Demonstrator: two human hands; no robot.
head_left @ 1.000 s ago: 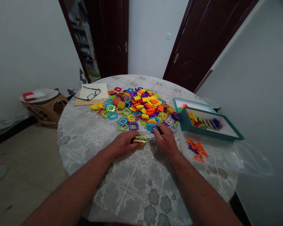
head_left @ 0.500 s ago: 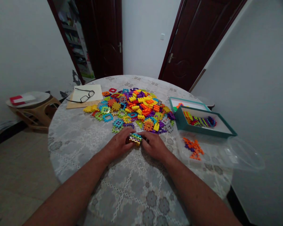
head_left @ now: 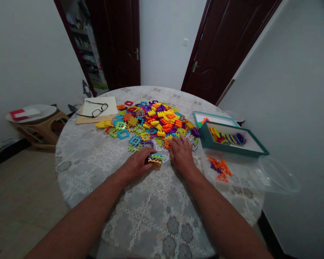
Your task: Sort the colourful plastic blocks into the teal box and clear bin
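Observation:
My left hand [head_left: 137,164] is closed round a small stack of joined plastic pieces [head_left: 155,159] that rests on the round table [head_left: 97,158]. My right hand [head_left: 180,154] lies just to the right of the stack, its fingers stretched forward onto the near edge of a big pile of coloured interlocking pieces [head_left: 153,124]. An orange piece [head_left: 167,143] sits at its fingertips; whether the fingers grip anything is hidden.
A teal box [head_left: 233,148] with a row of joined pieces stands at the right, its lid [head_left: 205,117] behind it. A clear plastic tray [head_left: 259,176] holds orange and purple pieces [head_left: 219,168]. Glasses [head_left: 93,109] lie on paper at the far left. A stool [head_left: 36,126] stands beyond the table.
My right hand has left the stack and reached forward to the pile's near edge. My left hand has stayed on the stack.

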